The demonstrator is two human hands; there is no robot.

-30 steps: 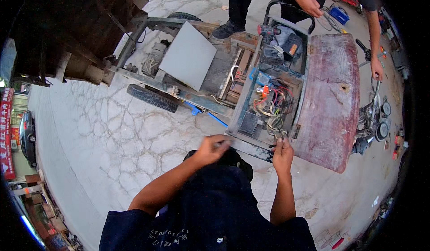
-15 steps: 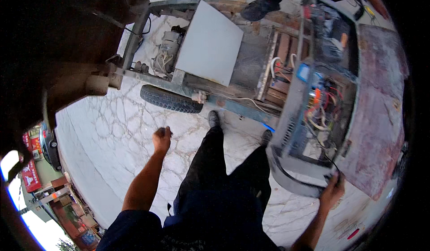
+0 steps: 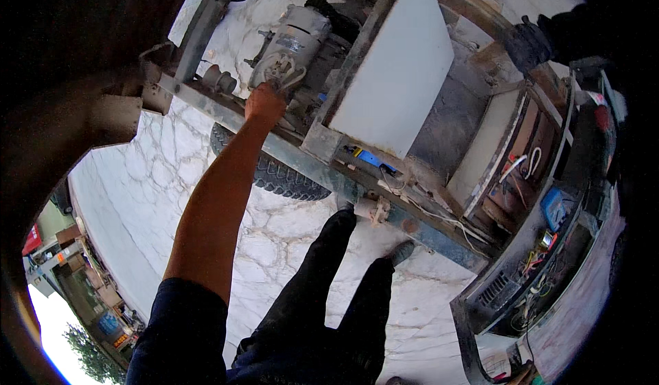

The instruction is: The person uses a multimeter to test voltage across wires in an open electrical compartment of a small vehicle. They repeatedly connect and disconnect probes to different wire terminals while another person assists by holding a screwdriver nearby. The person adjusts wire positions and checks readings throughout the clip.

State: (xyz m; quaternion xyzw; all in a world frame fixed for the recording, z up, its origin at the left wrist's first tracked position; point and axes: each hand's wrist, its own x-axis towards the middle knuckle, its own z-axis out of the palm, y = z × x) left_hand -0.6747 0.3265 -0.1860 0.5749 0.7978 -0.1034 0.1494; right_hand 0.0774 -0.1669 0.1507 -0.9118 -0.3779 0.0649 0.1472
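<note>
My left hand (image 3: 266, 105) reaches to the near end of a grey cylindrical motor (image 3: 296, 33). Its fingers are curled in against the pale cables (image 3: 292, 76) at that end, and the back of the hand hides what they hold. The motor sits inside a rusty vehicle frame (image 3: 288, 153), above a tyre (image 3: 292, 179). My right hand does not show.
A white board (image 3: 401, 69) leans over the frame right of the motor. Beside it lies a blue-and-yellow tool (image 3: 371, 157). Loose wires (image 3: 532, 261) fill the front compartment at right. Another person's dark shoe (image 3: 528, 45) is at the far side. A dark raised body (image 3: 103, 120) overhangs the left.
My left hand has moved from over the floor to the motor's cable end. The view has shifted toward the motor, and my right hand has left the front panel's edge and dropped from sight.
</note>
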